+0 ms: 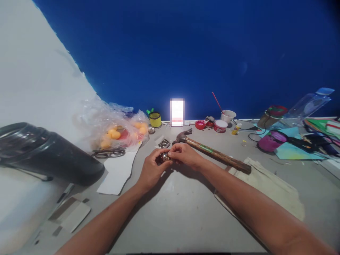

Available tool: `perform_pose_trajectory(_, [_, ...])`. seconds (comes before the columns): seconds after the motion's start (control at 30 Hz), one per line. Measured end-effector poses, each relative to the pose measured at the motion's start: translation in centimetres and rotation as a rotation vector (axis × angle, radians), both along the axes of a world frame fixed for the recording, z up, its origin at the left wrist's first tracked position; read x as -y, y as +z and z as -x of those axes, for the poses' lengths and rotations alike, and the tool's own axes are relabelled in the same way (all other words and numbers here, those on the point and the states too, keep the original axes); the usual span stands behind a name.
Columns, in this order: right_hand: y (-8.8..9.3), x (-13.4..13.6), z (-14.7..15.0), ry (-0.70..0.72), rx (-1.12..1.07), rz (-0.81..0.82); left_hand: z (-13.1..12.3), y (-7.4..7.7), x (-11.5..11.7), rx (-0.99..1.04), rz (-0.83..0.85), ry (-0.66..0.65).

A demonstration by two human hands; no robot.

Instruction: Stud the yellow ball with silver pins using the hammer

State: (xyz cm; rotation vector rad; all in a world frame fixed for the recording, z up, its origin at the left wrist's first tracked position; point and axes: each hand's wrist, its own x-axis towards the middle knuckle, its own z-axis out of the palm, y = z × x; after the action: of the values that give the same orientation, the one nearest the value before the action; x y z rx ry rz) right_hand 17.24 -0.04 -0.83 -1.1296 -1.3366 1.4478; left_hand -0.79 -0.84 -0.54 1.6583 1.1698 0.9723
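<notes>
My left hand [151, 168] is closed around a small shiny ball [165, 157] that looks covered in metal studs. The fingers of my right hand [186, 154] are pinched together against the ball's right side; whatever is between them is too small to make out. Just behind my hands lies a small open box [163, 143] of shiny metal pieces. A claw hammer [216, 152] with a worn wooden handle lies beyond my right hand, slanting towards the right, its handle end on a pale cloth [268, 191].
A large dark cylinder [61, 156] lies at left, near eyeglasses [108, 153] and white paper [119, 170]. Behind are a plastic bag [119, 124] with orange balls, a yellow container [155, 120], a lit phone-like screen [177, 112] and a white cup [228, 116]. A purple container [272, 141] lies right.
</notes>
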Motion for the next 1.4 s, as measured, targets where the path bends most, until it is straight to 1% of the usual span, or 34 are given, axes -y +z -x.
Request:
perform_pose_trajectory(0.1, [0.1, 0.0, -0.1, 0.011, -0.039, 0.000, 0.0, 0.1, 0.1, 0.012, 0.061, 0.007])
perform_pose_trajectory(0.2, [0.2, 0.1, -0.2, 0.018, -0.021, 0.014, 0.0, 0.1, 0.2, 0.033, 0.082, -0.004])
perform_pose_trajectory(0.33, [0.3, 0.2, -0.1, 0.012, 0.018, 0.018, 0.0, 0.0, 0.0, 0.006, 0.063, 0.002])
perform_pose_trajectory(0.47, [0.4, 0.2, 0.0, -0.022, 0.119, -0.050, 0.1, -0.3, -0.2, -0.039, 0.031, 0.011])
perform_pose_trajectory(0.53, [0.4, 0.2, 0.1, -0.042, 0.152, -0.063, 0.1, -0.4, -0.2, -0.054, -0.024, -0.002])
perform_pose_trajectory(0.7, [0.6, 0.4, 0.4, -0.051, 0.166, 0.007, 0.1, -0.3, 0.1, -0.126, -0.307, -0.019])
perform_pose_trajectory(0.77, [0.6, 0.5, 0.7, -0.074, 0.230, -0.052, 0.1, -0.2, 0.2, -0.139, -0.324, -0.013])
perform_pose_trajectory(0.8, [0.5, 0.5, 0.8, -0.088, 0.262, -0.088, 0.1, -0.1, 0.3, -0.133, -0.291, -0.012])
perform_pose_trajectory(0.87, [0.4, 0.5, 0.8, -0.099, 0.275, -0.110, 0.1, 0.0, 0.2, -0.086, -0.167, -0.018])
perform_pose_trajectory(0.93, [0.4, 0.5, 0.8, -0.091, 0.241, -0.070, 0.1, 0.2, 0.2, -0.005, -0.022, -0.036])
perform_pose_trajectory(1.0, [0.6, 0.5, 0.6, -0.088, 0.216, -0.031, 0.1, 0.4, 0.2, 0.076, 0.081, -0.051])
perform_pose_trajectory(1.13, [1.1, 0.6, 0.5, -0.092, 0.177, 0.009, -0.1, 0.8, 0.1, 0.163, 0.194, -0.021])
perform_pose_trajectory(1.27, [0.9, 0.6, 0.3, 0.001, -0.002, 0.093, -0.3, 0.8, -0.2, 0.318, 0.371, -0.011])
perform_pose_trajectory(1.33, [0.8, 0.5, 0.2, 0.044, -0.047, 0.079, -0.3, 0.8, -0.3, 0.380, 0.419, -0.007])
perform_pose_trajectory(1.4, [0.8, 0.5, 0.1, 0.047, -0.019, 0.035, -0.2, 0.8, -0.5, 0.392, 0.425, 0.008])
